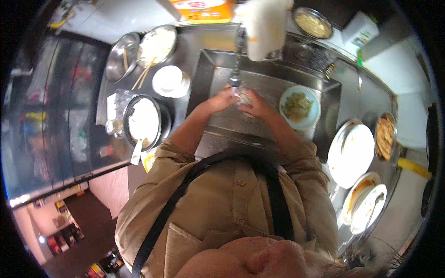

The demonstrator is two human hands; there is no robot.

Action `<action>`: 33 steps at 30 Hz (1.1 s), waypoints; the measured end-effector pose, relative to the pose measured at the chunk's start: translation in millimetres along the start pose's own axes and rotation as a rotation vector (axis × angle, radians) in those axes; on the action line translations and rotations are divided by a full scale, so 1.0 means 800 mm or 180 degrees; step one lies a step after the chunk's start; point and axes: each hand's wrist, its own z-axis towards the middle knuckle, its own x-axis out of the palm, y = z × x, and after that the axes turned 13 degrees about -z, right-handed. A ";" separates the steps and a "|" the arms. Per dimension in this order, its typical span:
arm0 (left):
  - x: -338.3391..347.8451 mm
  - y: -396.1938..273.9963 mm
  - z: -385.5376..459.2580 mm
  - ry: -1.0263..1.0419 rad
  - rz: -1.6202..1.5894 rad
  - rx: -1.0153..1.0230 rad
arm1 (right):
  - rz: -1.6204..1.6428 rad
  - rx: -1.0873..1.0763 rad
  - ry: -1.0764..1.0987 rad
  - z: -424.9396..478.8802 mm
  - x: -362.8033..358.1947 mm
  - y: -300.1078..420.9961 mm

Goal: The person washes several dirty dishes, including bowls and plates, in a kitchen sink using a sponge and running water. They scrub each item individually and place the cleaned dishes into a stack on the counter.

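Note:
Under the spring-necked faucet (235, 74), my left hand (222, 100) and my right hand (257, 105) meet over the steel sink (226, 120). Between them is a pale, partly clear item (245, 98), blurred; its kind cannot be told. The fingers of both hands curl around it from either side. Water seems to run onto it from the spout. To the right of my right hand, a light blue bowl (284, 120) with green food scraps in it rests in the sink.
Left of the sink stand white bowls (167, 80), a steel bowl (113, 66), wooden chopsticks (140, 79) and a dark pot (159, 121) with a white-handled utensil (136, 153). White plates (351, 154) and soiled dishes (368, 208) are at the right. Behind the faucet is a white container (262, 31).

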 end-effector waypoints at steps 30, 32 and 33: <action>0.011 -0.011 0.021 -0.0859 0.0108 -0.1374 | -0.2161 -0.1700 -0.0641 -0.001 0.029 0.004; 0.000 -0.044 0.029 -0.0493 -0.0816 -0.1954 | -0.2156 -0.1542 0.0093 -0.002 0.028 -0.014; -0.003 -0.052 0.030 -0.0333 -0.1279 -0.2240 | -0.2139 -0.1488 0.0462 -0.002 0.030 -0.018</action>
